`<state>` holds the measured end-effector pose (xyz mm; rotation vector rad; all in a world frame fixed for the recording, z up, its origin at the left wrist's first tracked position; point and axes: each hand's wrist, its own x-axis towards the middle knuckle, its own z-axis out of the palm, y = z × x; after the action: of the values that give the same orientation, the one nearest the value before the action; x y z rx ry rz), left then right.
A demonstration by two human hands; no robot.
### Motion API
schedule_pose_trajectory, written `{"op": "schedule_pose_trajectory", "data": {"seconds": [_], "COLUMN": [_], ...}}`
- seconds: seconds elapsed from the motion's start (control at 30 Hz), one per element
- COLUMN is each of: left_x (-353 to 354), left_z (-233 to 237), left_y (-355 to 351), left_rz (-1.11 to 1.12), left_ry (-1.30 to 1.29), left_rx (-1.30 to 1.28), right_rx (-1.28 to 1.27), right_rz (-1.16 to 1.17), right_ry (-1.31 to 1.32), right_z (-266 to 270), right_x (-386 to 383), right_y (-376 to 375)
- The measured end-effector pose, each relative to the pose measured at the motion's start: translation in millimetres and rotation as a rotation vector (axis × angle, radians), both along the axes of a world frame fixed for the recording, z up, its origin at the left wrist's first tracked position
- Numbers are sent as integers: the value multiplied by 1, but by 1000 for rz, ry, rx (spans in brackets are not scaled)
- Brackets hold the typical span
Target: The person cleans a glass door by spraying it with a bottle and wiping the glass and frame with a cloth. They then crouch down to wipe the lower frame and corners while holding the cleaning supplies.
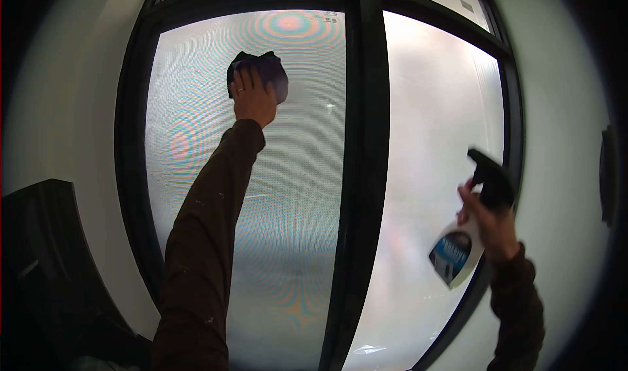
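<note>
My left hand [254, 98] is raised high and presses a dark cloth [273, 72] flat against the upper part of the left window pane [216, 194]. My right hand [489, 222] hangs lower at the right and grips a spray bottle [458, 252] with a white body, a blue label and a black trigger head. The bottle is tilted, its nozzle pointing up and left, in front of the right window pane [432, 142]. Both arms wear dark brown sleeves.
A black window frame [363, 175] with a thick centre post splits the two frosted panes. White wall [59, 109] flanks the window on both sides. A dark object [46, 266] sits at the lower left.
</note>
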<state>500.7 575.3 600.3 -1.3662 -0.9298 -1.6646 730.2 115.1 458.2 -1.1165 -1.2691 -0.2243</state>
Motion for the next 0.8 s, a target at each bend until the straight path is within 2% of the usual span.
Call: {"op": "schedule_pose_trajectory", "data": {"seconds": [0.1, 0.13, 0.2, 0.27, 0.3, 0.37, 0.4, 0.43, 0.47, 0.5, 0.57, 0.63, 0.8], "left_x": [-11, -11, -10, -17, -24, -26, -25, -25, -24, -15, -23, -25, -3], "left_z": [-5, -4, 3, 11, 16, 31, 39, 46, 52, 50, 60, 67, 74], "left_y": [1, 1, 9, 20, 24, 19, 21, 25, 28, 19, 28, 37, 57], "left_rz": [-45, -71, -91, -93, -114, -153, -142, -131, -120, -100, -133, -150, -123], "left_ry": [106, 162, 226, 297, 305, 328, 336, 344, 354, 387, 416, 434, 451], "left_rx": [15, 45, 131, 242, 220, 183, 184, 184, 183, 190, 183, 219, 317], "right_rx": [55, -30, -18, -57, -62, 30, 119, 126, 133, 122, 45, 99, 111], "right_rz": [-36, -119, -92, -189, -168, -271, -271, -150, -29, -69, -120, -106, -144], "right_ry": [-66, -74, -121, -194, -222, -302, -362, -414, -464, -374, -245, -246, -357], "right_z": [52, 72, 107, 140, 161, 193, 213, 242, 252, 239, 244, 235, 247], "right_x": [-25, -26, -34, -56, -66, -87, -87, -78, -85, -83, -162, -191, -172], "right_y": [24, 26, 41, 54, 69, 97, 113, 128, 137, 131, 142, 162, 221]}}
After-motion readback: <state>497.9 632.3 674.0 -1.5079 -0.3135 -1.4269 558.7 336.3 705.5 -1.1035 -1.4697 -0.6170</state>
